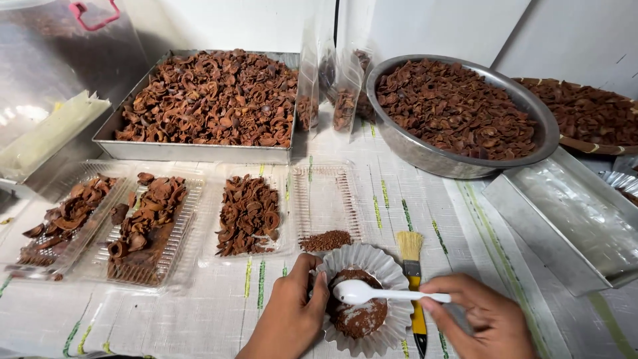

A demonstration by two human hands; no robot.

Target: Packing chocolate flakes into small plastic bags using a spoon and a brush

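**Filling clear trays with dried brown pieces; spooning powder from a fluted cup**

While the left hand point(287, 319) steadies the fluted foil cup point(362, 299) by its near-left rim, fingers curled against the pleats, the right hand point(488, 319) pinches the handle of a white plastic spoon point(372, 292), whose bowl lies over the brown powder in the cup. Judged from the layout, the work is partly done: three clear trays point(149, 226) to the left of and beyond the cup already hold curled dried pieces, whereas the fourth tray point(325, 199), directly beyond the cup, carries only a small heap of brown powder point(325, 240) at its near end. Large stocks remain in the rectangular steel pan point(206, 100) and the round steel bowl point(458, 113), both far beyond the cup on the bench point(219, 306). A yellow-handled brush point(412, 279) lies just right of the cup, untouched, partly under the spoon handle.
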